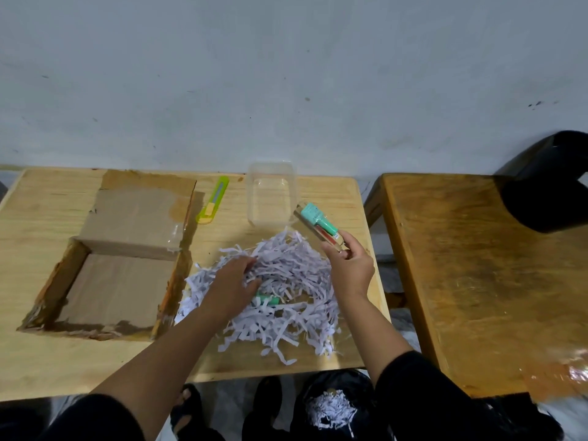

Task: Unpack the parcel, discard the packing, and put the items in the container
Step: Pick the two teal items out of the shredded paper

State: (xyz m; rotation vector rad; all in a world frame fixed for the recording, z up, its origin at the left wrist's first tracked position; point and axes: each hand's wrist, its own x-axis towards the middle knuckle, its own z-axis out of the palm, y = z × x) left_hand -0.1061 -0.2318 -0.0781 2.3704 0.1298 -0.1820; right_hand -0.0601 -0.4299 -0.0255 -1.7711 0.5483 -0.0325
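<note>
Right hand (350, 265) is up off the surface (41, 218), fingers and thumb curled round a clear packet (319, 226) holding teal-capped items, and that packet is tilted with its far end just at the near right corner of the clear plastic container (272, 198). The container stands at the back of the surface, nothing plainly visible inside it. Left hand (234, 281) is down in the heap of shredded white paper (286, 291), fingers spread and pressing into the strips; whether it has hold of anything in there, I cannot tell. Just by that hand's thumb side, a green marker-like item (269, 301) peeks out of the shreds. The heap sprawls across the near right part of the surface. To the left sits the opened cardboard box (117, 281), flaps out, brown floor showing. Between box and container lies a yellow-green utility knife (213, 200). Down below the surface edge, a black bag (334, 405) holds more shredded paper. A second wooden table (477, 265) stands at right.
</note>
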